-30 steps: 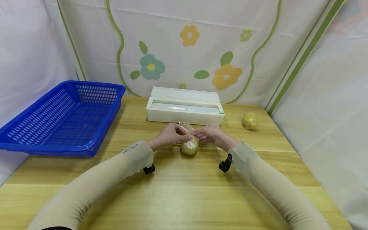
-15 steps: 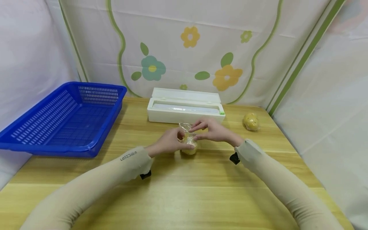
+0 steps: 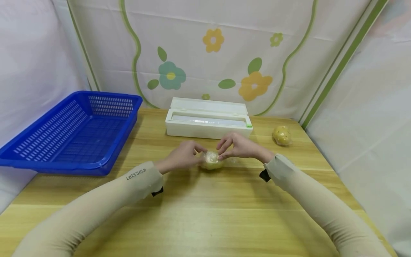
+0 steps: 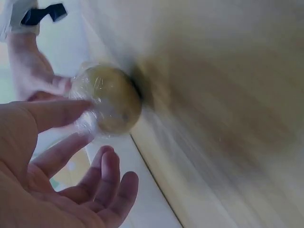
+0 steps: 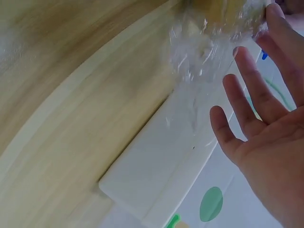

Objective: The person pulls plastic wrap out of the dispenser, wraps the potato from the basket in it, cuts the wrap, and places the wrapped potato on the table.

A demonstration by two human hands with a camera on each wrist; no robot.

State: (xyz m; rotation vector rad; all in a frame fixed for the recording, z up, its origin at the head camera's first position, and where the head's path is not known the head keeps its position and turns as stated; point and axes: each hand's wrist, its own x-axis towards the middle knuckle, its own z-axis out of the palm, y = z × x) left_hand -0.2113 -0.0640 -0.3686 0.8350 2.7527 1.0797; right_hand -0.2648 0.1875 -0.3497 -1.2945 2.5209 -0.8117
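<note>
A potato (image 3: 212, 160) in clear plastic wrap stands between both hands on the wooden table. In the head view my left hand (image 3: 184, 155) pinches its left side. The left wrist view shows that thumb and index finger at the film on the potato (image 4: 114, 99), the other fingers loosely bent. My right hand (image 3: 239, 146) holds its right side with thumb and index finger. From the right wrist, the other fingers (image 5: 256, 92) look spread away from it. A loose tail of plastic wrap (image 5: 194, 71) hangs off the potato on the right.
Behind the hands stands a white cling-film box (image 3: 208, 128) with its lid up. A second wrapped potato (image 3: 282, 135) sits at the back right. The blue plastic basket (image 3: 99, 165) occupies the left side of the table (image 3: 205, 214). A flowered curtain closes off the back.
The potato has turned, so its film tail now points right instead of away from me. My left hand moved slightly left, and my right hand lifted and shifted around the potato.
</note>
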